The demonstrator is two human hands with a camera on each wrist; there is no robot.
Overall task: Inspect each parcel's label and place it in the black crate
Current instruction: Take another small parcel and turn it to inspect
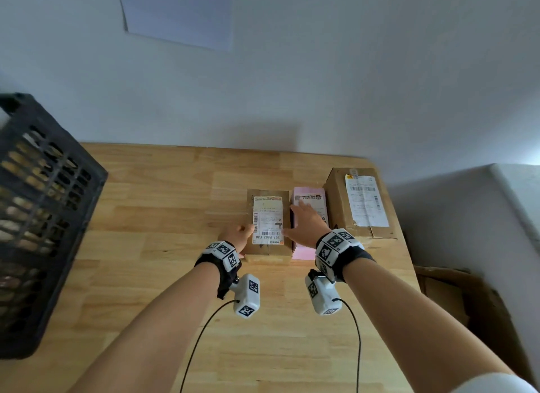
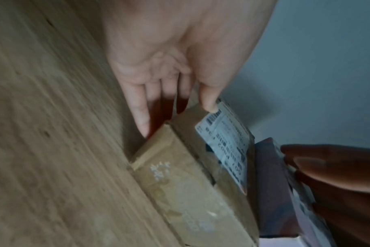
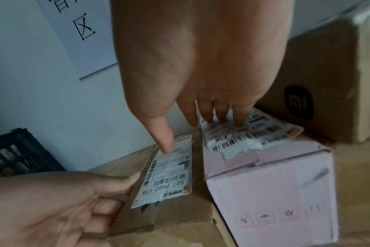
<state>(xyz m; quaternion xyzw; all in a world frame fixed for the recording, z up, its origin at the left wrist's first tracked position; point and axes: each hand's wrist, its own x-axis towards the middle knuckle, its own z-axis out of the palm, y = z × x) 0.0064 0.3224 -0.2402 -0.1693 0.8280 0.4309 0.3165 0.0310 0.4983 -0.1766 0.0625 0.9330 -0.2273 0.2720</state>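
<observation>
A small brown parcel (image 1: 267, 251) with a white label (image 1: 268, 220) lies on the wooden table (image 1: 146, 275). Touching its right side is a pink parcel (image 1: 304, 251), and a larger brown parcel (image 1: 339, 205) stands further right. My left hand (image 1: 244, 232) lies against the small parcel's left side with straight fingers (image 2: 137, 107), its thumb on the top edge by the label (image 2: 226, 142). My right hand (image 1: 298, 220) hovers spread over the seam between the two parcels. Its thumb touches the brown parcel's label (image 3: 169, 173), and its fingers (image 3: 222, 115) reach over the pink parcel (image 3: 275, 192). The black crate (image 1: 43, 217) stands at the far left.
The table's back edge meets a pale wall with a paper sheet (image 1: 178, 12) stuck on it. Past the table's right edge stand a white block (image 1: 511, 217) and an open cardboard box (image 1: 467, 305) lower down. Bare wood lies between the crate and the parcels.
</observation>
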